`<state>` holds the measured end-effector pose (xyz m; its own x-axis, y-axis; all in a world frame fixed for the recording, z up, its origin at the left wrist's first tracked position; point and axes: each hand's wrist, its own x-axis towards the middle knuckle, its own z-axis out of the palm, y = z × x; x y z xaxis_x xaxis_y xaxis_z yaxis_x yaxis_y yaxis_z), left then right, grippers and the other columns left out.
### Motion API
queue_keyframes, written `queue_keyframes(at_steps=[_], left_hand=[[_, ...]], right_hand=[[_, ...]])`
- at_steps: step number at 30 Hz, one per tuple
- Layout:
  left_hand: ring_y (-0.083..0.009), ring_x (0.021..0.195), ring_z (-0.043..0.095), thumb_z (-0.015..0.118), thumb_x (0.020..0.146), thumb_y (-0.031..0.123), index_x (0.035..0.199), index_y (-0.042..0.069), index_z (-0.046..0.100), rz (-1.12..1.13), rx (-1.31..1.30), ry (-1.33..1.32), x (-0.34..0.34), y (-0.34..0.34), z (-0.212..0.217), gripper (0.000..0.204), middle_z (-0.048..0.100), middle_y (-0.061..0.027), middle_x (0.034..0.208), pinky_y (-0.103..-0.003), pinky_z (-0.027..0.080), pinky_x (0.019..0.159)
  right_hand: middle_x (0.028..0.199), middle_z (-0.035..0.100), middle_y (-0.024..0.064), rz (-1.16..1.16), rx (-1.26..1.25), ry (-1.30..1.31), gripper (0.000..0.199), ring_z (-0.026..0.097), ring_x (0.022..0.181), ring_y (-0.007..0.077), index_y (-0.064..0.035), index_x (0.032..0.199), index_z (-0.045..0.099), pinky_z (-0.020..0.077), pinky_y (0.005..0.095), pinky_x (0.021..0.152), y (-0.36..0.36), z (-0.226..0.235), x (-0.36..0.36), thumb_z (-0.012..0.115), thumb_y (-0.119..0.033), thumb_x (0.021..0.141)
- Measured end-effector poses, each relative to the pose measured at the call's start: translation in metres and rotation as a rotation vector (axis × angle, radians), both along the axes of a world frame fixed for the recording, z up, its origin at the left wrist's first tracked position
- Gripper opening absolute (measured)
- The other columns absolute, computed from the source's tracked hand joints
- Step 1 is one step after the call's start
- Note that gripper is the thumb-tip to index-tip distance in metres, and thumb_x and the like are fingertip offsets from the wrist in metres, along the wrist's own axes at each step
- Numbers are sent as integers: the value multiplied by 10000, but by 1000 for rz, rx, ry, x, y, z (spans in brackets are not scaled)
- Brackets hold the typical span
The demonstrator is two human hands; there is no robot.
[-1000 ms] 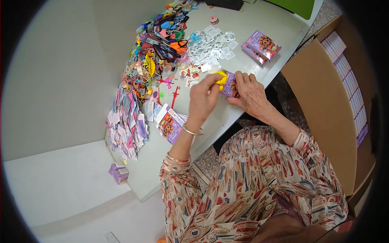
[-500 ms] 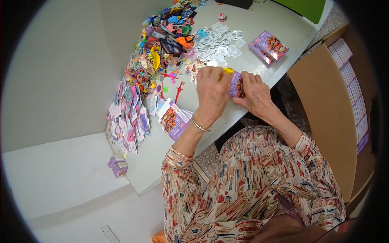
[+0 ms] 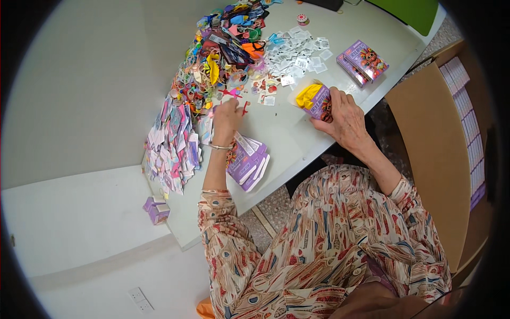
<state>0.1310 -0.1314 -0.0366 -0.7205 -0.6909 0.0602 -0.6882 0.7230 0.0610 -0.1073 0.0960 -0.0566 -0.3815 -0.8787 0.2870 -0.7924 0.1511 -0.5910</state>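
My right hand (image 3: 344, 119) grips a small purple box (image 3: 322, 103) with a yellow toy (image 3: 308, 95) sticking out of its open end, held just above the white table (image 3: 297, 143). My left hand (image 3: 227, 118) reaches left to the edge of a heap of colourful plastic toys (image 3: 223, 58); its fingers are curled by a small red piece (image 3: 245, 108), and whether they hold anything is hidden. A stack of flat purple boxes (image 3: 248, 162) lies by my left wrist.
Flat folded cartons (image 3: 172, 143) are piled at the table's left end. Small white packets (image 3: 297, 53) lie scattered behind the box. Two filled purple boxes (image 3: 364, 60) sit at the far right. A large cardboard carton (image 3: 441, 143) stands right of me. One purple box (image 3: 156, 209) lies on the floor.
My left hand has left the box and swung left to the toy heap. My right hand keeps the purple box, now with the yellow toy poking out.
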Motion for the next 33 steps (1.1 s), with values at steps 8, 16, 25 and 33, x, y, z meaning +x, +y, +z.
queue_keyframes(at_steps=[8, 16, 25, 33], left_hand=[[-368, 777, 629, 552, 843, 78, 891, -3, 562, 42, -185, -77, -19, 8, -38, 94, 611, -198, 855, -466, 515, 641], [-287, 739, 661, 602, 824, 23, 1010, -35, 566, 36, -120, 341, -38, 11, 9, 199, 640, -182, 886, -400, 519, 631], [-127, 802, 657, 539, 915, -63, 1078, -31, 570, -86, 683, 1151, -104, 107, 66, 169, 648, -76, 928, -236, 555, 724], [-148, 812, 668, 556, 929, -24, 1026, -39, 577, -44, 541, 1241, -110, 119, 50, 100, 655, -97, 925, -260, 557, 758]], right_hand=[[932, 572, 194, 1, 8, 17, 686, 585, 889, 343, 18, 1126, 433, 506, 406, 734, 1, -5, -2, 790, -368, 685], [933, 568, 202, 0, 34, 9, 691, 583, 891, 352, 22, 1129, 422, 508, 417, 739, 1, -6, -2, 783, -376, 694], [919, 567, 201, -5, 41, 9, 667, 583, 884, 354, 22, 1103, 425, 510, 423, 724, -2, -2, -1, 792, -343, 683], [903, 560, 194, -4, 25, -4, 639, 580, 870, 347, 15, 1090, 429, 506, 421, 717, 0, -4, -1, 787, -331, 689]])
